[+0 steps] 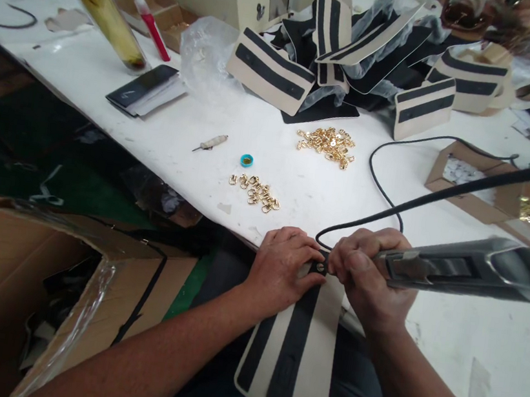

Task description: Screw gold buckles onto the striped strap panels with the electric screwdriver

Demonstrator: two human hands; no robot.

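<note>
In the lower middle of the frame, the left hand [282,267] lies over the upper end of a striped panel [285,364], thumb and forefinger parted around a small metal fitting [319,267]; whether they pinch the panel I cannot tell. The right hand [374,281], right of center, has its fingers wrapped round a gray handheld tool [471,268], while gold clasps [258,192] lie loose on the white table [178,148] above.
</note>
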